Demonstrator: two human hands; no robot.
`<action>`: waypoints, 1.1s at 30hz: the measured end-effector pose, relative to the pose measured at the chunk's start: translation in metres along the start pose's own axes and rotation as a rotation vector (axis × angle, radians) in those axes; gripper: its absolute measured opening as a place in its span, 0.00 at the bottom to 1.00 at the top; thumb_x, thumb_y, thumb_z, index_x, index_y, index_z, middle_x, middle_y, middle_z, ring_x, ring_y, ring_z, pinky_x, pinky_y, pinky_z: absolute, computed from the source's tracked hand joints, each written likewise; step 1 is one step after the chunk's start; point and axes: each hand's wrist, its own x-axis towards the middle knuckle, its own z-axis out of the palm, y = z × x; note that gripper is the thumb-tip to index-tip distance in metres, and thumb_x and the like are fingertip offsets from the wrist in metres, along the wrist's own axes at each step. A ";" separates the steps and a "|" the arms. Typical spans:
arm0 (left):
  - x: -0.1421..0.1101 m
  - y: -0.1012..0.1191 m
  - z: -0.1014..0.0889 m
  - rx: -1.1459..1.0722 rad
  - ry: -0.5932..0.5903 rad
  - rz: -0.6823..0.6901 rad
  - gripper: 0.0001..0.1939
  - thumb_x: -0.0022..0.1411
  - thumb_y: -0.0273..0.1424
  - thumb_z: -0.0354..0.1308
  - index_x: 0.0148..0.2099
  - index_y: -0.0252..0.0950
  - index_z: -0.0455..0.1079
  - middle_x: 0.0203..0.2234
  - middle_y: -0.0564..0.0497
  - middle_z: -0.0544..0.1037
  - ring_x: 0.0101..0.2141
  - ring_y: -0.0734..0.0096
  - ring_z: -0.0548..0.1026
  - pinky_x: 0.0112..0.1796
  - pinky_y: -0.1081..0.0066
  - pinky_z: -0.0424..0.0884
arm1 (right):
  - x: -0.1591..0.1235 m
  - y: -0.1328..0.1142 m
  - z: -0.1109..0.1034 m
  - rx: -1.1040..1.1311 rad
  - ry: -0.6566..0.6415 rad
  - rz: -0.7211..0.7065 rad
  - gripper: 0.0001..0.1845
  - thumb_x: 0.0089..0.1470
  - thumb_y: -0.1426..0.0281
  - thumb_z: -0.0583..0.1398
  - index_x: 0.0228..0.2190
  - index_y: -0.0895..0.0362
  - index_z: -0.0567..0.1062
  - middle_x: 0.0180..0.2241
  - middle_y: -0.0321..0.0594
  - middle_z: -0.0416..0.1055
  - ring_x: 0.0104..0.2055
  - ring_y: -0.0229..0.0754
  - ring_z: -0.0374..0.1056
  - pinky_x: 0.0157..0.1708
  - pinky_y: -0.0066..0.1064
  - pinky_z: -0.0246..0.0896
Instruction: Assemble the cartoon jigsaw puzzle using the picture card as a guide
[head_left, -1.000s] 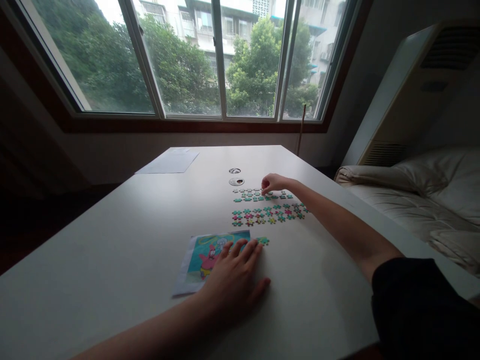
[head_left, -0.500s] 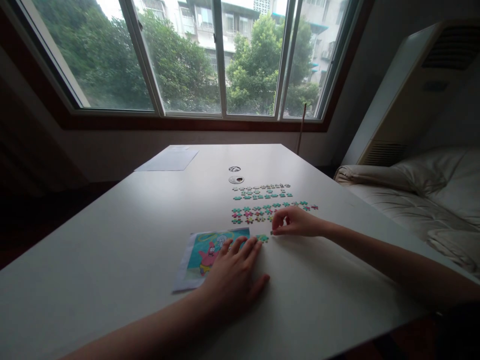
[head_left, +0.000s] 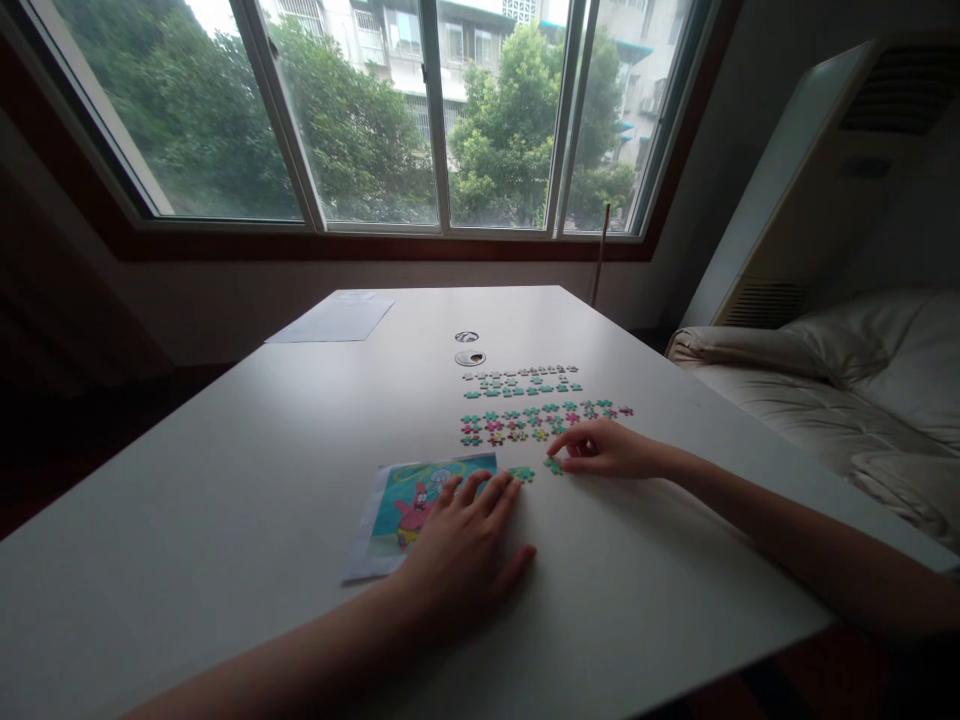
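Observation:
My left hand (head_left: 469, 540) lies flat, fingers spread, over the right part of a printed cartoon picture (head_left: 412, 505) with a pink starfish figure. Its fingertips reach the edge of a small cluster of green jigsaw pieces (head_left: 523, 474), partly hidden behind them. To the right, my right hand (head_left: 607, 450) has index finger and thumb at the edges of a green jigsaw piece (head_left: 553, 465), which lies flat at the table surface. Beyond both hands, several loose jigsaw pieces (head_left: 532, 414) lie in rows, green, pink and yellow.
Farther rows of pale and green pieces (head_left: 517, 392) lie toward the window. Two round grommets (head_left: 470, 358) are set in the white table (head_left: 225, 500). A white sheet (head_left: 334, 320) lies at the far left corner. A pale sofa (head_left: 795, 400) stands to the right.
The piece in my right hand has gone from upright between pinched fingers to lying flat, and the index finger now reaches over it. My left hand stays on the picture.

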 end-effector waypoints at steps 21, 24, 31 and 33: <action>0.001 0.001 -0.002 0.005 -0.008 0.000 0.29 0.62 0.42 0.45 0.62 0.34 0.54 0.58 0.45 0.59 0.55 0.51 0.56 0.54 0.50 0.50 | 0.003 -0.007 0.008 -0.082 0.079 0.049 0.14 0.45 0.62 0.62 0.33 0.57 0.74 0.26 0.35 0.66 0.26 0.34 0.60 0.27 0.24 0.55; 0.001 0.001 -0.002 0.001 0.005 0.006 0.29 0.63 0.42 0.45 0.61 0.34 0.55 0.58 0.45 0.59 0.55 0.51 0.56 0.54 0.50 0.50 | 0.005 -0.007 0.010 -0.091 0.090 0.054 0.13 0.43 0.64 0.63 0.33 0.57 0.73 0.30 0.37 0.68 0.29 0.35 0.60 0.29 0.25 0.56; 0.000 0.001 -0.001 -0.006 0.017 0.008 0.29 0.63 0.43 0.45 0.61 0.34 0.55 0.58 0.45 0.60 0.55 0.51 0.56 0.54 0.51 0.50 | 0.004 -0.014 0.017 0.031 0.118 -0.011 0.07 0.45 0.70 0.61 0.28 0.58 0.69 0.27 0.35 0.68 0.27 0.32 0.62 0.26 0.23 0.56; 0.000 0.000 -0.001 -0.009 0.019 0.009 0.28 0.63 0.43 0.45 0.61 0.34 0.55 0.58 0.45 0.60 0.55 0.51 0.56 0.54 0.51 0.50 | 0.007 -0.013 0.012 0.048 0.133 -0.042 0.06 0.47 0.69 0.60 0.30 0.58 0.70 0.27 0.36 0.70 0.28 0.33 0.64 0.27 0.23 0.57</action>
